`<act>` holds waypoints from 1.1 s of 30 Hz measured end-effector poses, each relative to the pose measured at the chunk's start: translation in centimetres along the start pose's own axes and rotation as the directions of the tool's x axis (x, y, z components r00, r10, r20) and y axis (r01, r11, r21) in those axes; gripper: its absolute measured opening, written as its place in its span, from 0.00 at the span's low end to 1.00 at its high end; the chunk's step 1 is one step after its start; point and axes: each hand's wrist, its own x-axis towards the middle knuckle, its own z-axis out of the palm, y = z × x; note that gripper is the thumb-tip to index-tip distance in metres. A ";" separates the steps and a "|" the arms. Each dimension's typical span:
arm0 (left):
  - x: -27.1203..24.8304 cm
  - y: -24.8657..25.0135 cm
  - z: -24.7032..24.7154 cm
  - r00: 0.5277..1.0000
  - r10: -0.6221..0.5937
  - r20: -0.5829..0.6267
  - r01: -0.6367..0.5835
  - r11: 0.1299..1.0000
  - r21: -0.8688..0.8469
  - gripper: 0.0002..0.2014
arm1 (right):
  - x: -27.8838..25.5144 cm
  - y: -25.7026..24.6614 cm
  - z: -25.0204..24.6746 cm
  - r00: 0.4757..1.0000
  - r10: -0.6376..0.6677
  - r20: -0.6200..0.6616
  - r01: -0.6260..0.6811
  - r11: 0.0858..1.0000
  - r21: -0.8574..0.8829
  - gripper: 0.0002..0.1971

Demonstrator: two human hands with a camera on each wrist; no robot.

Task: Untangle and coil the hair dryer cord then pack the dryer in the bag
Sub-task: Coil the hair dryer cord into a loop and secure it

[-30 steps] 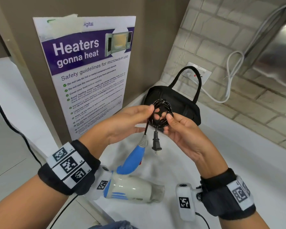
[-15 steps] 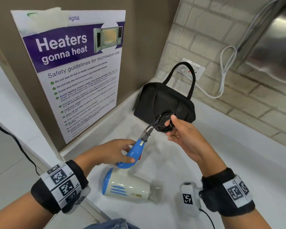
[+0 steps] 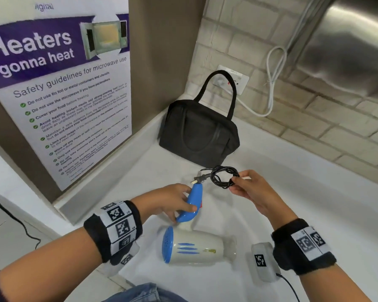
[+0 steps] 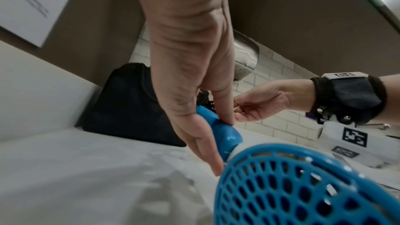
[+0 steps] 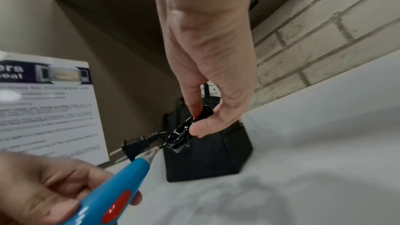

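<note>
Overhead: left hand (image 3: 172,200) wrapped around blue plastic handle (image 3: 193,201) of white-and-blue hair dryer (image 3: 196,250), cream barrel lying on its side on white counter (image 3: 292,171). Right hand (image 3: 252,192) pinching small black coiled cord (image 3: 222,177) between thumb and fingers, raised just above handle tip; black two-pin plug (image 3: 200,178) poking left from coil, beside handle tip. Black fabric bag (image 3: 198,134) with loop handles upright in counter corner behind, apart from both hands. Purple-and-white microwave safety poster (image 3: 59,83) on brown wall at left.

Seen only from left wrist: blue perforated rear grille (image 4: 303,189) of dryer, close up; cord almost hidden behind palm.

Seen only from right wrist: red switch (image 5: 116,207) on handle, ribbed grey strain relief (image 5: 151,154) at handle tip leading into coil.
</note>
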 end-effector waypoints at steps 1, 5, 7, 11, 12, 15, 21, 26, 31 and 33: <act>0.6 0.2 0.4 1.000 -0.012 0.022 0.013 1.000 -0.013 0.25 | 0.1 0.5 -0.4 1.000 0.012 -0.002 -0.012 1.000 0.000 0.05; 2.8 0.9 2.3 0.995 -0.043 0.087 0.047 0.998 -0.050 0.27 | 0.5 2.4 -2.3 0.996 0.089 -0.001 -0.089 0.996 0.025 0.04; 3.6 1.3 3.2 0.993 -0.055 0.106 0.061 0.996 -0.058 0.28 | 0.7 3.3 -3.3 0.991 0.130 0.023 -0.131 0.991 0.021 0.07; 4.7 2.1 5.0 0.991 -0.069 0.116 0.079 0.994 -0.078 0.23 | 0.8 4.5 -4.8 0.975 0.219 0.030 -0.220 0.972 0.085 0.09; 4.9 2.1 5.3 0.990 -0.074 0.117 0.084 0.993 -0.086 0.22 | 0.8 4.7 -5.1 0.970 0.241 0.027 -0.243 0.965 0.097 0.09; 5.4 2.3 6.2 0.989 -0.101 0.106 0.113 0.986 -0.120 0.21 | 0.8 5.4 -5.6 0.956 0.291 0.022 -0.292 0.949 0.121 0.11; 5.8 1.9 7.1 0.993 -0.101 0.062 0.109 0.984 -0.140 0.17 | 0.8 6.4 -5.8 0.944 0.326 0.040 -0.329 0.936 0.122 0.11; 6.3 1.2 7.3 0.997 -0.070 -0.014 0.070 0.996 -0.053 0.15 | 0.8 6.6 -5.6 0.941 0.340 -0.001 -0.340 0.940 -0.040 0.08; 6.5 1.0 7.4 0.997 -0.077 -0.033 0.076 0.997 -0.019 0.13 | 0.7 6.2 -5.2 0.936 0.345 -0.066 -0.346 0.875 -0.338 0.10; 6.4 1.1 7.3 0.997 -0.076 -0.030 0.076 0.997 -0.007 0.14 | 0.7 6.1 -5.2 0.944 0.320 -0.077 -0.320 0.837 -0.445 0.11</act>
